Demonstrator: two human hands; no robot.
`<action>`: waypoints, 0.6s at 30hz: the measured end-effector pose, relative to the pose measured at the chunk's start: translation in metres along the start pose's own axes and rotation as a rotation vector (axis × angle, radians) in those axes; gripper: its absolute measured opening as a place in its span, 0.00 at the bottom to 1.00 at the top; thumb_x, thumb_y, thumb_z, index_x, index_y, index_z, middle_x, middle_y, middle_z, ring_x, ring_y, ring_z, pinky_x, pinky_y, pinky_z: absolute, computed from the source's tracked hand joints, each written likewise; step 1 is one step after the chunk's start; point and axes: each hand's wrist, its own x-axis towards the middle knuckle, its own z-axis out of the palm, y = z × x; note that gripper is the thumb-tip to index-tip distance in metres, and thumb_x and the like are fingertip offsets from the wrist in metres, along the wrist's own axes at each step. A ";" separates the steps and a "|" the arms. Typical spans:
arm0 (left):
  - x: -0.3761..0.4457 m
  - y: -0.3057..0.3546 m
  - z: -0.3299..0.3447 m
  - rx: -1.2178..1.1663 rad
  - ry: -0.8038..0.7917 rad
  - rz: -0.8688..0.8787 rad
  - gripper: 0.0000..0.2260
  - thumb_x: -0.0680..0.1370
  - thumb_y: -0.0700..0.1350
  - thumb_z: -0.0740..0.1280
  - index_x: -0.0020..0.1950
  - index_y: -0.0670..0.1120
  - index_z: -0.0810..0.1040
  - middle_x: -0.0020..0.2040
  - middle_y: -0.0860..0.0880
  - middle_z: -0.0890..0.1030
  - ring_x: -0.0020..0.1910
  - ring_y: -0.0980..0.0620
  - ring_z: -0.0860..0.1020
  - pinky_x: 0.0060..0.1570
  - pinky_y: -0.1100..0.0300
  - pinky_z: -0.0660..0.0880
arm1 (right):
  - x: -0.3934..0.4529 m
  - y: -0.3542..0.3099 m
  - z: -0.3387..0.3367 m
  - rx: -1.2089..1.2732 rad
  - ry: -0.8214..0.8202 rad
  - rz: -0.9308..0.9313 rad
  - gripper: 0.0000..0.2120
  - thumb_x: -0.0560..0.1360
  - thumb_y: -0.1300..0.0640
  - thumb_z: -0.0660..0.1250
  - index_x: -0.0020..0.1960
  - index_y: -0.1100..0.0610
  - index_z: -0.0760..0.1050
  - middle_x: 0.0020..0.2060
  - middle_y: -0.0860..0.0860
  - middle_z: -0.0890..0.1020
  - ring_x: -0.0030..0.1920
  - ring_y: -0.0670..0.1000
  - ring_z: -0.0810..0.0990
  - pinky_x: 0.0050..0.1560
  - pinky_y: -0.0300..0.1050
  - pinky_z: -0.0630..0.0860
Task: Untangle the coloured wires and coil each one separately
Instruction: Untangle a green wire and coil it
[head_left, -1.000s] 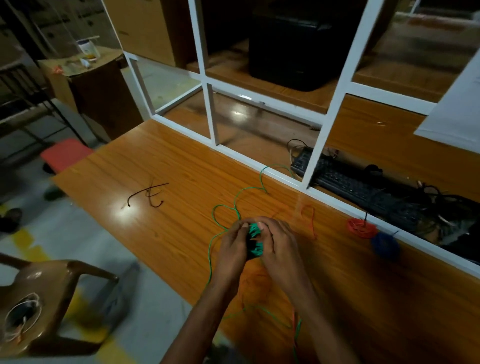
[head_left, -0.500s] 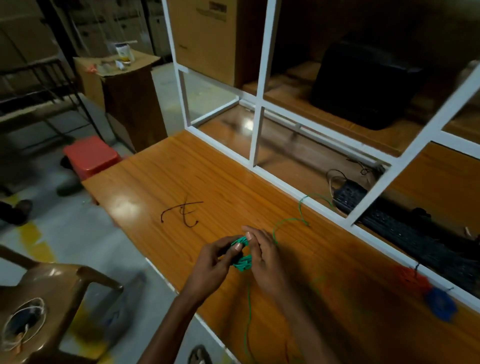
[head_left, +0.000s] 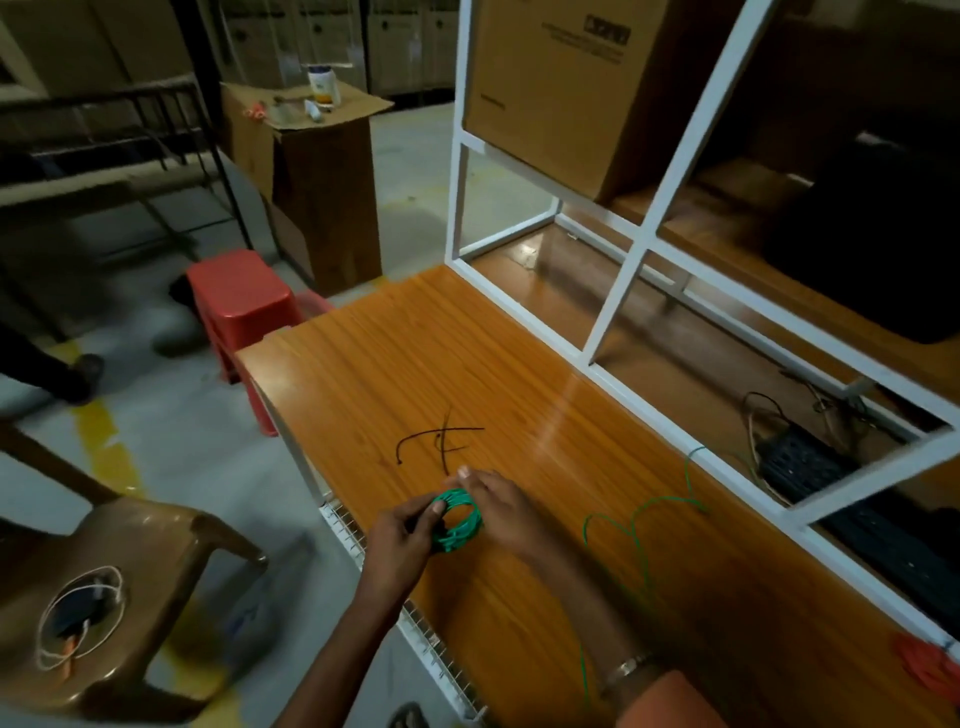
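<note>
A small ring-shaped coil of green wire (head_left: 457, 519) is held just above the wooden table (head_left: 519, 374) near its left front edge. My left hand (head_left: 402, 535) grips the coil's left side. My right hand (head_left: 501, 506) holds its right side, fingers curled over the top. The loose tail of the green wire (head_left: 641, 512) loops over the table to the right and runs up to the white frame. Short dark wire pieces (head_left: 441, 439) lie crossed just beyond my hands. An orange coil (head_left: 930, 667) sits at the far right edge.
A white metal frame (head_left: 618, 306) borders the table's far side, with a black keyboard (head_left: 810, 462) behind it. A cardboard box (head_left: 571, 88) stands on the frame. Left of the table are a red stool (head_left: 239, 306) and a brown plastic chair (head_left: 104, 587).
The view has swung left, so the red and blue coils have slid out to the right. The green coil between my hands has grown into a clear ring; the loose tail is shorter.
</note>
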 end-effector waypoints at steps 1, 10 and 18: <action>0.005 -0.001 -0.007 -0.008 0.023 -0.008 0.10 0.84 0.47 0.68 0.62 0.51 0.86 0.51 0.50 0.89 0.51 0.51 0.87 0.51 0.46 0.86 | 0.014 -0.002 0.001 0.073 0.012 0.041 0.21 0.86 0.43 0.54 0.60 0.55 0.81 0.50 0.46 0.83 0.50 0.44 0.82 0.52 0.42 0.78; 0.040 0.003 -0.063 -0.042 0.192 -0.038 0.11 0.84 0.45 0.69 0.64 0.46 0.85 0.49 0.50 0.88 0.48 0.52 0.87 0.48 0.51 0.86 | 0.133 -0.016 0.020 -0.560 0.162 0.114 0.12 0.75 0.43 0.74 0.49 0.50 0.81 0.53 0.48 0.83 0.55 0.52 0.82 0.44 0.44 0.76; 0.055 -0.001 -0.079 -0.097 0.189 -0.056 0.10 0.84 0.45 0.68 0.63 0.48 0.85 0.52 0.49 0.88 0.52 0.51 0.87 0.49 0.53 0.86 | 0.169 -0.018 0.039 -0.703 0.212 0.198 0.11 0.78 0.53 0.67 0.56 0.58 0.82 0.56 0.56 0.85 0.55 0.61 0.84 0.48 0.49 0.81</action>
